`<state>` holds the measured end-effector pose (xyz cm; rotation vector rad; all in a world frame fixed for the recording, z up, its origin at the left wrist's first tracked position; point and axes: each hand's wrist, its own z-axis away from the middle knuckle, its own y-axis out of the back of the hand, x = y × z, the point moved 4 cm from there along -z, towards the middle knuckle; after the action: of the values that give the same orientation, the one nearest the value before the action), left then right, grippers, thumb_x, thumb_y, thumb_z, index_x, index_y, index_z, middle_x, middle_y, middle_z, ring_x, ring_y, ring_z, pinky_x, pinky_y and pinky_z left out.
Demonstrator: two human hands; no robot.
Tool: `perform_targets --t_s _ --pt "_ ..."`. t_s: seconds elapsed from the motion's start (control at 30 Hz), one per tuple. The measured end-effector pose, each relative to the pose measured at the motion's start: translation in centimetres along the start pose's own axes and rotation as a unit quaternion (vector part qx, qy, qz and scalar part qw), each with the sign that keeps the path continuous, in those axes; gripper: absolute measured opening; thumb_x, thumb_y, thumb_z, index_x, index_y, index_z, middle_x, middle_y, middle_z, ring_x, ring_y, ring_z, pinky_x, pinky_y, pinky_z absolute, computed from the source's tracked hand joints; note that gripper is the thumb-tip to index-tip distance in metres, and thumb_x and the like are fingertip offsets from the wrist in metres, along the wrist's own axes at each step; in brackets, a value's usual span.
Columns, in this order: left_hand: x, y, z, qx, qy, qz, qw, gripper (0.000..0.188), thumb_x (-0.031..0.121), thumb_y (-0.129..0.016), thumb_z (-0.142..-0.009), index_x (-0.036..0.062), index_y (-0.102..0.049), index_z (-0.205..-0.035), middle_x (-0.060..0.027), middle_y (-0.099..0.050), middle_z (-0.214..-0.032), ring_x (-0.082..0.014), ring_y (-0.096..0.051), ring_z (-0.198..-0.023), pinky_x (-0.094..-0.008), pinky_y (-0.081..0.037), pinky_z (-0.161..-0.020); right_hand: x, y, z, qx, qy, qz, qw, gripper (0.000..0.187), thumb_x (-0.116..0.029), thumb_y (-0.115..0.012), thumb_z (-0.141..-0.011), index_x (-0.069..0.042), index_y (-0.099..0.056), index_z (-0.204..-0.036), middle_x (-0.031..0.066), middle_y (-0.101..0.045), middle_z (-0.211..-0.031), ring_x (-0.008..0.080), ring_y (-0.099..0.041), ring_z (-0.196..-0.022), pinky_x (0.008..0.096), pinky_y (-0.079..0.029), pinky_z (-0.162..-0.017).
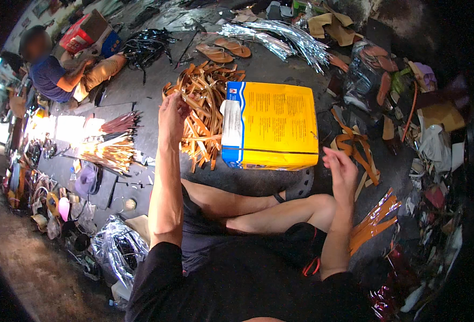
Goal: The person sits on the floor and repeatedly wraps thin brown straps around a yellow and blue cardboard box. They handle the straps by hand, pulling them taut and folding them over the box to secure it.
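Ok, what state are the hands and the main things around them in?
Left hand: raised, fingers curled, grip unclear
Right hand: half open, fingers bent
Yellow box: closed on visible faces
Brown strips: loose, tangled heap
Silver strips: loose, spread out
Sandals: off, side by side
Clog: worn

Left hand (173, 111) by loose brown strips (200, 115), right hand (341, 165) beside yellow box (280, 121), tan sandals (215, 52) beyond.
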<state>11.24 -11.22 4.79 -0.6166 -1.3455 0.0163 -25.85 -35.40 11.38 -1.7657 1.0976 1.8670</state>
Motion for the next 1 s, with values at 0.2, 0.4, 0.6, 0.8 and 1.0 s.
perform_targets --t_s 0.2,0.4,0.6,0.8,1.0 --pt "0.2 -2.4 3.5 0.006 0.034 0.093 0.995 0.021 0.018 -0.056 -0.096 0.0055 -0.056 -0.113 -0.0081 -0.068 -0.106 -0.0139 -0.063 -0.089 -0.0264 -0.053 -0.08 -4.4 -12.0 -5.2 -0.168 0.154 -0.06 0.972 0.021 -0.015 -0.061 -0.094 0.0 -0.064 -0.109 0.008 -0.066 -0.101 0.0157 -0.063 -0.091 0.0302 -0.05 -0.082" --pt "-1.6 -5.0 6.4 0.022 -0.004 0.163 0.986 0.014 0.015 -0.058 -0.096 0.0067 -0.052 -0.104 -0.0109 -0.067 -0.104 -0.0133 -0.064 -0.086 -0.025 -0.053 -0.077 -2.7 -19.6 -7.2 -0.236 0.04 -0.093 0.966 0.025 -0.02 -0.062 -0.093 0.0 -0.064 -0.109 0.0109 -0.067 -0.1 0.0155 -0.064 -0.093 0.0306 -0.051 -0.08" --pt "-5.0 -4.6 6.2 -0.031 -0.023 -0.183 0.982 0.018 0.017 -0.071 -0.088 0.0023 -0.063 -0.093 0.0008 -0.061 -0.079 -0.0057 -0.052 -0.069 -0.0218 -0.042 -0.063 -2.2 -19.4 -7.6 -0.187 0.176 0.068 0.964 0.019 -0.01 -0.061 -0.091 0.002 -0.064 -0.106 0.0101 -0.065 -0.092 0.0217 -0.064 -0.085 0.0335 -0.051 -0.078" --pt "-6.1 -4.5 6.6 0.002 -0.057 -0.245 0.968 0.017 0.017 -0.069 -0.09 0.002 -0.061 -0.091 0.0007 -0.06 -0.075 -0.0062 -0.052 -0.066 -0.0226 -0.043 -0.058 -1.9 -17.9 -6.2 -0.157 0.309 0.155 0.925 0.019 -0.006 -0.06 -0.089 -0.001 -0.066 -0.106 0.0137 -0.062 -0.1 0.0309 -0.06 -0.097 0.0371 -0.049 -0.082" --pt "-6.0 -4.9 6.7 0.021 -0.078 -0.242 0.967 0.019 0.017 -0.07 -0.088 0.003 -0.058 -0.085 0.0025 -0.055 -0.069 -0.0057 -0.047 -0.061 -0.0224 -0.04 -0.055 -1.7 -18.2 -5.4 -0.161 0.349 0.178 0.906 0.026 0.001 -0.062 -0.083 -0.002 -0.066 -0.109 0.0128 -0.061 -0.101 0.0299 -0.059 -0.095 0.039 -0.049 -0.083"
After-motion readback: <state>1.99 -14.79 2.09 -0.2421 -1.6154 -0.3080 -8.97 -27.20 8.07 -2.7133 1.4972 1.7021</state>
